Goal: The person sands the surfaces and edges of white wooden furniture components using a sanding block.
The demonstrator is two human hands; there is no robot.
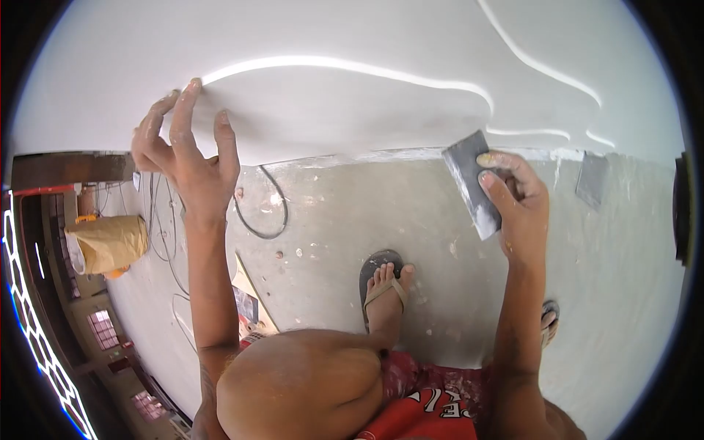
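Note:
The fingertips of my left hand [192, 150] are at a smooth, glossy white surface [330, 110], the fingers spread and holding nothing. Two curved streaks of light reflect on that surface. On the right, my right hand [517, 198] grips a flat grey rectangular block [473, 183] between thumb and fingers, just below the white surface's lower edge. White powder marks the block's face and lower end. Both hands have whitish smears on the fingers.
A dark cable [264, 235] loops on the grey floor [323, 213]. At the left stands a tan sack [110, 244]. A board [249, 293] lies beside my knee. A grey rectangular piece [592, 180] is at the right. My sandalled foot [385, 293] is below.

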